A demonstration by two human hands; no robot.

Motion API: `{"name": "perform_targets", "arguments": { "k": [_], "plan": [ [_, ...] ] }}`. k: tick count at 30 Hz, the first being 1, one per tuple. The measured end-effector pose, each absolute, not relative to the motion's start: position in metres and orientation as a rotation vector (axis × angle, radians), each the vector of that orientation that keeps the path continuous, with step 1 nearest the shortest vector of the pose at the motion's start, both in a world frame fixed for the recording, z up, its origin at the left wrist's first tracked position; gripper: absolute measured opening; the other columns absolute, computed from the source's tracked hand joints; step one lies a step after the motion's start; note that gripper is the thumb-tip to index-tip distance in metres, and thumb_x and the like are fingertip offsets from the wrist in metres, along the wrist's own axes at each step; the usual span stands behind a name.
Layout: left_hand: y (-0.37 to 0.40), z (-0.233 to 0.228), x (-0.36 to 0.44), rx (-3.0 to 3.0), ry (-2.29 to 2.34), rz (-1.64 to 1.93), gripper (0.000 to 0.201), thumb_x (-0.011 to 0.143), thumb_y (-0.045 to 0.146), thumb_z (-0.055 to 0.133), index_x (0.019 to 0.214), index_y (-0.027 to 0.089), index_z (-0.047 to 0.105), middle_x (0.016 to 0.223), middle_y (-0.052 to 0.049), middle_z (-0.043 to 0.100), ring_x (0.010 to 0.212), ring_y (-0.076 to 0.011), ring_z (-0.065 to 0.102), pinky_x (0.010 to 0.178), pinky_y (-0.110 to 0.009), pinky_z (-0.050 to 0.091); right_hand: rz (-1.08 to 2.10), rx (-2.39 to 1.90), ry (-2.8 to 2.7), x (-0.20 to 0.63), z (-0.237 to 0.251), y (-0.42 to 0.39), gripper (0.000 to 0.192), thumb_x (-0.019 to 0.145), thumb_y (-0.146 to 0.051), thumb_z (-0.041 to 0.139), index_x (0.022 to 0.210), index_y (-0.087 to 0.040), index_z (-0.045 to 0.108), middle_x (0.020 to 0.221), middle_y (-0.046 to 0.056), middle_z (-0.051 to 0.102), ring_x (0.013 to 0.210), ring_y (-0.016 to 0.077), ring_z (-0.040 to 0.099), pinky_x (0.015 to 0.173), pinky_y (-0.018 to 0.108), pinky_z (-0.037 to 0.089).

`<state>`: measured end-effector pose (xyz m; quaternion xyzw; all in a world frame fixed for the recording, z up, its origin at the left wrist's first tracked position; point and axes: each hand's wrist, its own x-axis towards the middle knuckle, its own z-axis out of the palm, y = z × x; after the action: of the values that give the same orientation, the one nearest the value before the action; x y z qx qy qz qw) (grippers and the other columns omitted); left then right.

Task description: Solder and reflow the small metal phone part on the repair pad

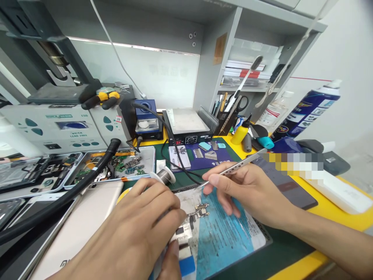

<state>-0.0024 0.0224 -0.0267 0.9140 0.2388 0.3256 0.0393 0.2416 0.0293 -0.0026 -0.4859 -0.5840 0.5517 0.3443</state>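
— Blue mat (224,233) nearest me on the surface; what's on it?

— A small circuit board (199,212), bare and lying flat near the mat's far left end. My left hand (136,237) sits just beside it, grip curled tight around a dark tool I can't make out.

— And the other hand?

— My right hand (247,190) pinches metal tweezers (230,168), tip pointing left, hovering just beyond the board, not touching.

— How far along?

— I judge mid-work: board is out of the gold phone (84,221) at left, nothing refitted. Solder spool (166,177) stands beyond; parts tray (116,165) and heating plate (185,122) lie farther back.
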Motion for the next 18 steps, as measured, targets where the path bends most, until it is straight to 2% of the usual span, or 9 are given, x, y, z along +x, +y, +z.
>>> {"name": "perform_targets", "arguments": {
  "k": [6, 11, 14, 17, 18],
  "plan": [
    [0.013, -0.016, -0.005, 2.766, 0.839, 0.864, 0.014, 0.080, 0.008, 0.050, 0.078, 0.020, 0.057, 0.081, -0.003, 0.063, 0.077, -0.0214, 0.055, 0.071, -0.040, 0.043, 1.498, -1.176, -1.418, 0.241, -0.002, 0.032, 0.032, 0.090, -0.045, 0.073, 0.093, -0.013, 0.071, 0.062, 0.000, 0.069, 0.040, 0.0062, 0.052, 0.037, 0.016, 0.043],
    [0.008, -0.004, -0.004, 2.772, 0.885, 0.842, 0.014, 0.081, 0.009, 0.052, 0.078, 0.020, 0.060, 0.080, -0.005, 0.063, 0.080, -0.0225, 0.057, 0.075, -0.040, 0.045, 1.508, -1.191, -1.455, 0.243, -0.004, 0.032, 0.038, 0.091, -0.050, 0.070, 0.098, -0.013, 0.071, 0.060, 0.000, 0.068, 0.039, 0.0067, 0.052, 0.038, 0.017, 0.042],
    [0.010, -0.006, -0.002, 2.802, 0.865, 0.863, 0.015, 0.079, 0.008, 0.052, 0.082, 0.018, 0.063, 0.081, -0.005, 0.064, 0.080, -0.0222, 0.057, 0.075, -0.040, 0.045, 1.472, -1.235, -1.499, 0.246, -0.009, 0.033, 0.043, 0.092, -0.055, 0.066, 0.094, -0.013, 0.072, 0.055, 0.000, 0.065, 0.038, 0.0071, 0.050, 0.041, 0.019, 0.042],
    [0.015, -0.011, -0.003, 2.812, 0.694, 1.024, 0.017, 0.074, 0.011, 0.053, 0.086, 0.017, 0.065, 0.078, -0.005, 0.064, 0.073, -0.0204, 0.054, 0.066, -0.037, 0.042, 1.433, -1.258, -1.534, 0.247, -0.014, 0.034, 0.053, 0.094, -0.060, 0.061, 0.078, -0.011, 0.072, 0.052, 0.002, 0.063, 0.038, 0.0076, 0.050, 0.045, 0.021, 0.044],
    [0.016, -0.012, -0.004, 2.808, 0.692, 1.012, 0.017, 0.074, 0.011, 0.053, 0.085, 0.017, 0.065, 0.078, -0.005, 0.064, 0.074, -0.0203, 0.054, 0.067, -0.037, 0.042, 1.430, -1.254, -1.534, 0.247, -0.016, 0.034, 0.053, 0.095, -0.060, 0.060, 0.080, -0.011, 0.073, 0.053, 0.002, 0.064, 0.038, 0.0077, 0.050, 0.046, 0.022, 0.044]
  ]
}}
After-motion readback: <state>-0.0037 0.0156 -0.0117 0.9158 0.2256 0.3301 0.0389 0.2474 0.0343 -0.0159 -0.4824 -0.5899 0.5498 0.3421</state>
